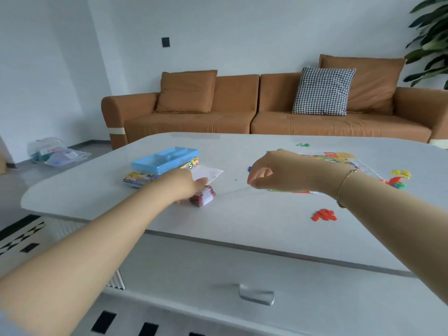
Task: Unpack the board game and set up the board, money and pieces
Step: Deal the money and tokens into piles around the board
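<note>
My left hand [184, 186] grips a red-and-white stack of play money [203, 196] on the white table [242, 219]. Behind it a white paper sheet [209, 173] lies flat. My right hand [278, 169] hovers above the table centre with fingers loosely curled, holding nothing I can see. The colourful game board [339, 157] lies partly hidden behind my right wrist. A blue plastic tray [164, 160] sits on the game box [138, 178] at the left. A pile of red pieces [324, 215] lies near the front right; mixed coloured pieces [397, 179] lie further right.
Small green pieces [303, 145] lie near the table's far edge. A brown sofa [242, 117] with a checked cushion [323, 90] stands behind. A plastic bag [55, 151] lies on the floor at left. A drawer handle [257, 295] shows below the tabletop.
</note>
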### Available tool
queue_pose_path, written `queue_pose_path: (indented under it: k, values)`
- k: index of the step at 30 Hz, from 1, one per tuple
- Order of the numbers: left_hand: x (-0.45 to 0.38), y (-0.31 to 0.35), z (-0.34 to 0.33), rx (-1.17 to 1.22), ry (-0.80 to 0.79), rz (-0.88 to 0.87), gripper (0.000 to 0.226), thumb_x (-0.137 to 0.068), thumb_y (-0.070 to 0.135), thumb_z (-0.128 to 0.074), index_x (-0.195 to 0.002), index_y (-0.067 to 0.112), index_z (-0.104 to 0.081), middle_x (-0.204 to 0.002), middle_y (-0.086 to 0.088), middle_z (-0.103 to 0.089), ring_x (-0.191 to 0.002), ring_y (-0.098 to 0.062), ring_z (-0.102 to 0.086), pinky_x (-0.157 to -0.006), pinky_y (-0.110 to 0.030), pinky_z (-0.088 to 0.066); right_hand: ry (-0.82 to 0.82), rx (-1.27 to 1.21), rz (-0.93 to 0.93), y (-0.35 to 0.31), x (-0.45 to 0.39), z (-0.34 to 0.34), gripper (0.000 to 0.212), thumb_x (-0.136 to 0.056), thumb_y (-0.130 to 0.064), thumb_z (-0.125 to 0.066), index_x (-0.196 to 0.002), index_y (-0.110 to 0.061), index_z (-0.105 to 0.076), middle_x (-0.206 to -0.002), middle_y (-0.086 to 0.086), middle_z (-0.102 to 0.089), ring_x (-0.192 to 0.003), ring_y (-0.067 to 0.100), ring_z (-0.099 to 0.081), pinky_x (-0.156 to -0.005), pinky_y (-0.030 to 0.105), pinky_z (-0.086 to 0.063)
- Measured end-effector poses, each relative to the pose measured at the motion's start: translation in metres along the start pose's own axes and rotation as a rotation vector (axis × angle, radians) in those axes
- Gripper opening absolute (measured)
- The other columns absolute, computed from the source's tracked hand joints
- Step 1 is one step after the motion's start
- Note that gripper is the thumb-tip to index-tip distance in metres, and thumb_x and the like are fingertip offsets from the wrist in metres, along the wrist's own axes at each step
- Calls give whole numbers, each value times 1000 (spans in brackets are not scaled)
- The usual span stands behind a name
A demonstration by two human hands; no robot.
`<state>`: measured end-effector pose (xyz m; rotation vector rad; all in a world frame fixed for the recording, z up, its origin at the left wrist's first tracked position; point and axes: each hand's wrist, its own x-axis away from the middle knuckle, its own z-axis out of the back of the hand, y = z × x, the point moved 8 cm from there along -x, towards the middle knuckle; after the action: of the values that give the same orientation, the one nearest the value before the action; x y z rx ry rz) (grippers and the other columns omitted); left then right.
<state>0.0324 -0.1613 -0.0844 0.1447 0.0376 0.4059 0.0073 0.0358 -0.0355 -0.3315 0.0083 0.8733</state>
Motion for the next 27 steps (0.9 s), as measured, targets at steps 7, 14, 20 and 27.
queue_pose_path:
  k: [7,14,20,27]
  values:
    - [9,10,-27,20,-118,-46,47,-82,55,-29,-76,16,-55,-84,-9,-55,-76,-22,-49,-57,-24,-32,1,16,-13,-8,16,-1,19,-90,-27,-54,-99,-25,-70,-95,-15,-66,-90,7,-62,-83,23,-51]
    - [20,21,-23,-32,-107,-30,38,-96,46,-41,-84,10,-49,-73,-4,-48,-77,-22,-47,-49,-22,-26,16,9,-28,5,32,-2,21,-91,-24,-55,-102,-21,-72,-99,-10,-70,-92,11,-64,-85,27,-51]
    - [25,30,-16,-72,-73,-2,45,-93,42,-52,-61,14,-35,-60,-2,-37,-53,-13,-34,-46,-25,-21,-3,-6,-38,16,40,-12,21,-91,-25,-54,-103,-22,-71,-93,-15,-64,-91,7,-61,-81,21,-48]
    - [32,27,-22,-16,-176,-18,30,-86,51,-56,-80,21,-56,-79,0,-58,-68,-19,-46,-53,-25,-29,18,-32,-59,22,49,-14,21,-92,-27,-51,-101,-27,-69,-81,-27,-55,-66,13,-64,-53,35,-58]
